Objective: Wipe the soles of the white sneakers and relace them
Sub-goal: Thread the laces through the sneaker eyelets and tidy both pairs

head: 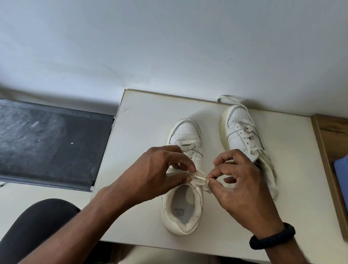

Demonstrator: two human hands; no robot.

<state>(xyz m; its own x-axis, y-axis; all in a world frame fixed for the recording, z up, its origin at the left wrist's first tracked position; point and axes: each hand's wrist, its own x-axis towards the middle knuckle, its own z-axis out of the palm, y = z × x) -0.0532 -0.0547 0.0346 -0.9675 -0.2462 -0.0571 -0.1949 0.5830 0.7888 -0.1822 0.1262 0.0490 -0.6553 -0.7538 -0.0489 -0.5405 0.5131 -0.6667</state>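
Two white sneakers stand upright on a small white table, toes pointing away from me. The near sneaker sits in the middle. Over its tongue, my left hand and my right hand each pinch a part of its white lace, stretched between the fingertips just above the shoe's opening. The second sneaker lies farther back on the right, laced, with a loose lace end trailing past its toe. My right hand hides that shoe's heel in part.
A blue tray with something white inside rests on a wooden board at the right edge. A dark grey panel lies to the left of the table. A white wall stands behind. My knees are below the table's front edge.
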